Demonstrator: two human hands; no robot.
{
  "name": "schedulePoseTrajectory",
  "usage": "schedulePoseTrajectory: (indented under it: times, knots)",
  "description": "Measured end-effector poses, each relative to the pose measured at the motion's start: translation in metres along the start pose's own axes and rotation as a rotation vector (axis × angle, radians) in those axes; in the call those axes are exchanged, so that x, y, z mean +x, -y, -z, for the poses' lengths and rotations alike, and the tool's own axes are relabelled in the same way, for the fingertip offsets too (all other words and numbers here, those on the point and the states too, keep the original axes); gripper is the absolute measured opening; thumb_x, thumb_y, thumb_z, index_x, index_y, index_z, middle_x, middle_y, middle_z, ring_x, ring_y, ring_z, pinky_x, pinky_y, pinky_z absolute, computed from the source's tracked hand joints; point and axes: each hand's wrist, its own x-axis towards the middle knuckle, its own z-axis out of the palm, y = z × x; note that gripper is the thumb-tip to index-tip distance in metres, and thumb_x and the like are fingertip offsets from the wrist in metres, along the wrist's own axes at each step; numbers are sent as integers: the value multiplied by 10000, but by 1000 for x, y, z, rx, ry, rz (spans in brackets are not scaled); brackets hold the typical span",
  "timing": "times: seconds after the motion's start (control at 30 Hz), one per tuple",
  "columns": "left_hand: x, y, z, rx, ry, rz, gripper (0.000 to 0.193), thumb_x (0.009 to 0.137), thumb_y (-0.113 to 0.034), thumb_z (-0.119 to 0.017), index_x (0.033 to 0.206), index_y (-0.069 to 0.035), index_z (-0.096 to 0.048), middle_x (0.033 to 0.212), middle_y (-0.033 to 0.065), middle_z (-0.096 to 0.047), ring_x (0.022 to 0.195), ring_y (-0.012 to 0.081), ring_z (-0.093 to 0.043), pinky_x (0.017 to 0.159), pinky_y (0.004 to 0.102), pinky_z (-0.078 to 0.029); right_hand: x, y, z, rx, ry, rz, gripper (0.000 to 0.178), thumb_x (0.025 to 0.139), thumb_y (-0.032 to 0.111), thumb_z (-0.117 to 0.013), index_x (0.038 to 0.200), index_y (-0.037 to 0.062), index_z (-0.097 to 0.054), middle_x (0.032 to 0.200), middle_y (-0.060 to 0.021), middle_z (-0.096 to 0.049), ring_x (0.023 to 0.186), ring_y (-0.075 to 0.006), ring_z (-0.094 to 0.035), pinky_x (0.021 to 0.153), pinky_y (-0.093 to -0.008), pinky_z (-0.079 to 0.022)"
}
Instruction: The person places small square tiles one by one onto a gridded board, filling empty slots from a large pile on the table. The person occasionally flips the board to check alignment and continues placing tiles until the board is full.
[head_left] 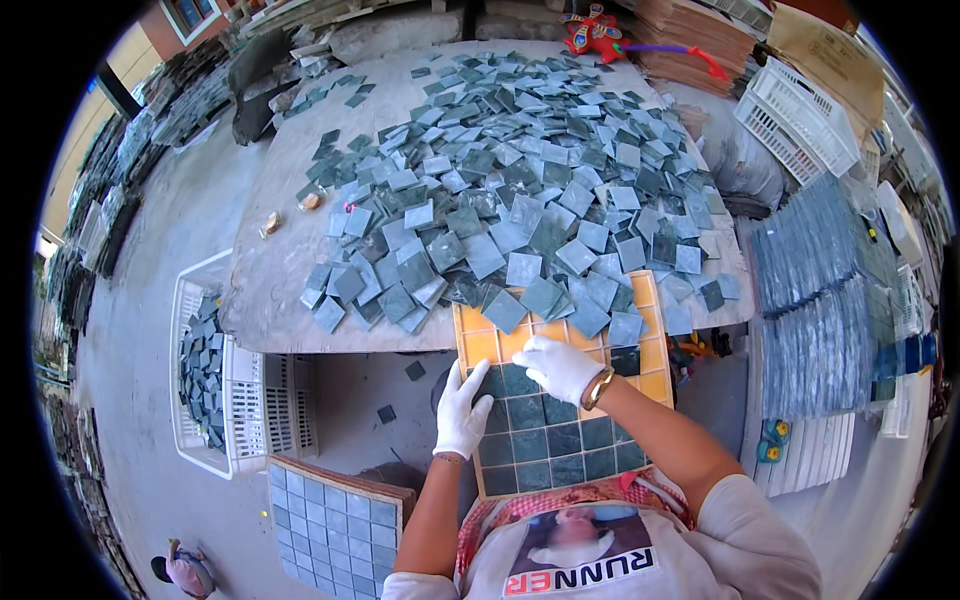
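Observation:
A yellow gridded tray (478,347) lies in front of me, its far end against the heap of loose tiles. Dark green square tiles (528,412) fill its nearer cells, while several farther cells show bare yellow. Some loose stone tiles (542,297) overlap the tray's far edge. My left hand (463,412), in a white glove, is at the tray's left side with fingers apart, holding nothing visible. Over the middle of the tray, my right hand (560,368), also gloved, has its fingers bent together. Whatever might be under those fingertips is hidden.
The tile heap (500,190) covers much of the table (270,240). A white crate (245,400) of tiles stands left, near a tiled panel stack (335,525). Sheet stacks (815,290) rise at right. A red toy (595,38) lies far back; a person (188,572) is lower left.

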Motion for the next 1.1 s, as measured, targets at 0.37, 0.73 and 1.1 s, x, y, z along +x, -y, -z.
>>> schedulePoseTrajectory:
  times: [0.37,0.73,1.1]
  knots:
    - [-11,-7,-19,551,75,10,770,850,-335,-608,1439,16,-257,1513,228,-211,1404,393,-192,1116,547,-158,-58,20,13,50,-75,-214,243,877,258,-570,1050,89,-594,933,-132,-608,855,-323,-612,737,-419,-497]
    - [1,1,-11,672,120,-28,680,903,-371,-506,1451,-39,-278,1535,179,-197,1410,390,-174,1111,558,-151,-13,30,6,-118,-141,-109,182,832,207,-610,975,95,-596,902,-106,-625,835,-280,-636,701,-412,-525]
    - [-25,-28,-28,690,61,-75,655,839,-337,-604,1403,-83,-390,1472,116,-348,1368,379,-264,1089,594,-179,33,-12,74,-423,-72,-262,457,716,236,-756,1094,107,-536,1077,-104,-538,903,-291,-628,742,-389,-536]
